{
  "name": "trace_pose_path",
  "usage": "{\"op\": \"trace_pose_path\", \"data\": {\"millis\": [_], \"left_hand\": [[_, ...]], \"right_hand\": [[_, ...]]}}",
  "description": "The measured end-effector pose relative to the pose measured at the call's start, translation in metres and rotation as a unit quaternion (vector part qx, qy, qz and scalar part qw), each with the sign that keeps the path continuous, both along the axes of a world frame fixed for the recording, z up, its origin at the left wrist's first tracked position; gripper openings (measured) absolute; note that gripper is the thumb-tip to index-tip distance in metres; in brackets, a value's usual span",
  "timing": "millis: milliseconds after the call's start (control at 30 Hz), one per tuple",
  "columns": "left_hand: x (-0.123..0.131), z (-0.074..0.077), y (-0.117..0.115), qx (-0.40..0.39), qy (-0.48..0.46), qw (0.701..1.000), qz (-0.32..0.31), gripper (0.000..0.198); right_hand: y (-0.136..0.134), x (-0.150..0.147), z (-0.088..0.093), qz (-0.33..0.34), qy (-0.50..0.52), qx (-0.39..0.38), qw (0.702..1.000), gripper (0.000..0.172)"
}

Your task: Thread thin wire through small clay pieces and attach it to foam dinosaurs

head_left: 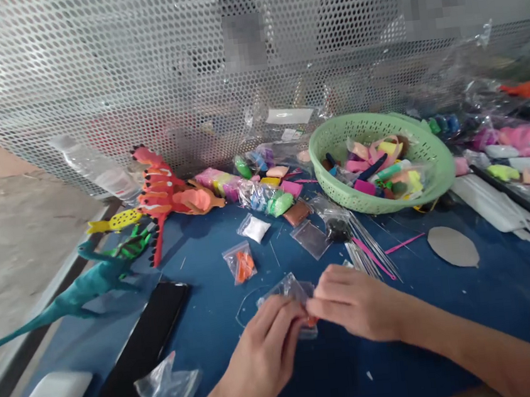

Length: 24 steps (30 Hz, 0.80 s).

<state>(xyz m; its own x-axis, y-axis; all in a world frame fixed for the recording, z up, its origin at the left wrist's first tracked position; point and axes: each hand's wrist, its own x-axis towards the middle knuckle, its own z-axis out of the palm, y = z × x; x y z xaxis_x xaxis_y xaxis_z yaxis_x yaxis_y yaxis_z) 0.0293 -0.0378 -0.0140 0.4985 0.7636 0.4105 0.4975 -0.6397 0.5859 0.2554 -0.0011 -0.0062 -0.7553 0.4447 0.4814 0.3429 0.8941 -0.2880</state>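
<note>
Both my hands meet over a small clear plastic bag [288, 289] on the blue table [449, 324]. My left hand [266, 350] pinches the bag from the near left, fingers closed on it. My right hand [352, 303] grips the bag's right side, and a bit of orange clay shows between the fingertips. Just beyond the bag lie another small bag of orange clay [240, 263], one of white clay [254, 228] and an empty clear bag [311, 238].
A green basket [334, 137] of coloured clay packets stands at the back right. Clay dinosaurs, one teal [80, 290] and one red [170, 193], stand at the left. A black phone [142, 344], a loose clear bag [169, 388], metal wires [369, 250] and a grey oval [453, 246] lie around. Perforated metal screen behind.
</note>
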Motion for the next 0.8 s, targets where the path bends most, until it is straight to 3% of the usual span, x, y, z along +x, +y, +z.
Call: {"op": "trace_pose_path", "data": {"millis": [167,467,800], "left_hand": [[-0.003,-0.002,0.004,0.054,0.032,0.998,0.002,0.022],[-0.009,0.004,0.005,0.032,0.032,0.999,-0.023,0.019],[-0.016,-0.003,0.011,0.021,0.010,0.999,-0.023,0.012]], "right_hand": [[0.000,-0.003,0.002,-0.018,-0.012,-0.028,0.999,0.021],[-0.009,-0.003,-0.004,-0.020,-0.020,0.001,1.000,0.019],[-0.005,-0.005,-0.013,-0.025,-0.021,0.045,0.998,0.018]]}}
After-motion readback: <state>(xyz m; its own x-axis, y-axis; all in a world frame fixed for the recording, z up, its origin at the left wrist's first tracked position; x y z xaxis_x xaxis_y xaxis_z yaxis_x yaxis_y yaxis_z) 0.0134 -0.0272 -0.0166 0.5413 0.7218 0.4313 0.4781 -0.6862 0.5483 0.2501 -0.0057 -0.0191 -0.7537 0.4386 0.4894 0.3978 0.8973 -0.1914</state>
